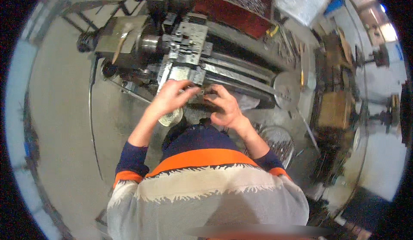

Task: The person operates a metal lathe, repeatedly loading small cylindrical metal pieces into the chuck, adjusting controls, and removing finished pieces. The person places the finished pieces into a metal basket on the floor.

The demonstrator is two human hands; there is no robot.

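A metal lathe (189, 37) stands in front of me, and both hands are at the near end of its carriage. My left hand (172, 97) is beside the pale block (180, 73) at the carriage front, thumb and fingers stretched out and slightly apart. A short gap separates it from my right hand (224, 107), whose fingers are bent inward around something small and dark that I cannot make out. The fingertips of both hands are a little blurred. Below my left wrist, a round pale disc (171, 117) shows partly.
Lathe bed rails (241, 74) run to the right, toward a round plate (287, 89). A red tray (232, 12) of small metal parts lies behind. A basket (277, 143) of parts is at my right. A wooden-handled brush (120, 46) rests on the headstock.
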